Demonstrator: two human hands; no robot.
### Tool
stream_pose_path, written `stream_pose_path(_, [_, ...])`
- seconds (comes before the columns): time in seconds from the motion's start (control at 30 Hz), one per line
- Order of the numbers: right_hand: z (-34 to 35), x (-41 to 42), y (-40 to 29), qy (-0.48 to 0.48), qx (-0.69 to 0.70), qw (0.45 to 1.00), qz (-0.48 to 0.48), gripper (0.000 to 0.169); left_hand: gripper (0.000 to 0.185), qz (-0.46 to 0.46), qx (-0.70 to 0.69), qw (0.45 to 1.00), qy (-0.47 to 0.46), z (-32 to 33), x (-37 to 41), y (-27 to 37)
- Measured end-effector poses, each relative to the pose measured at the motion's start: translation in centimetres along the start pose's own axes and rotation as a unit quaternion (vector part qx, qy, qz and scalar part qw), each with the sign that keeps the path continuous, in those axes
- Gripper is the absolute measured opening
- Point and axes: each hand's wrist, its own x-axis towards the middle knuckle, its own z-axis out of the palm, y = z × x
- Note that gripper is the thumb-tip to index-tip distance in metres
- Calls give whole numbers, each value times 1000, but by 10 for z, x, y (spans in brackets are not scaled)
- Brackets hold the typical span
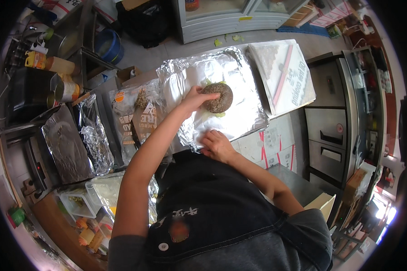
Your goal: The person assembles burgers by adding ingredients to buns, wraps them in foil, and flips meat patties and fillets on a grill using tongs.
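A dark, speckled burger bun sits over a surface lined with aluminium foil. Green lettuce peeks out at its near and far edges. My left hand grips the bun from its left side, thumb across the top and the other fingers partly hidden. Closer to my body, my right hand rests at the near edge of the foil with its fingers curled. Whether those fingers pinch the foil cannot be seen.
Left of the foil lies a printed clear plastic bag. A stack of printed paper sheets adjoins the foil's right side. Lettuce scraps lie on the floor beyond. A blue bucket stands far left, steel refrigerator doors at right.
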Motion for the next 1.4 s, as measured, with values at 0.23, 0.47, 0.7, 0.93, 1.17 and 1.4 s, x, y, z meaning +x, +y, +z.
stream_pose_path(0.23, [0, 0, 1, -1, -51, 998, -25, 27, 96, -14, 21, 1000, -14, -3, -1, 1])
stream_pose_path(0.47, [-3, -2, 3, 15, -10, 999, 29, 17, 96, -24, 61, 998, -24, -1, -7, 12])
stream_pose_path(0.7, [-1, -3, 14, -4, 93, 992, 85, 24, 96, -39, 88, 995, -31, -3, -8, 19])
stream_pose_path(0.93, [7, -2, 27, 12, 101, 994, 49, 29, 97, -47, 79, 995, -42, -3, -6, 19])
stream_pose_path(1.17, [5, 0, 33, -15, 145, 987, 62, 33, 97, -47, 89, 994, -34, -4, -5, 17])
stream_pose_path(1.4, [-4, 4, 30, -38, 183, 977, 107, 36, 97, -37, 86, 995, -20, -2, -3, 16])
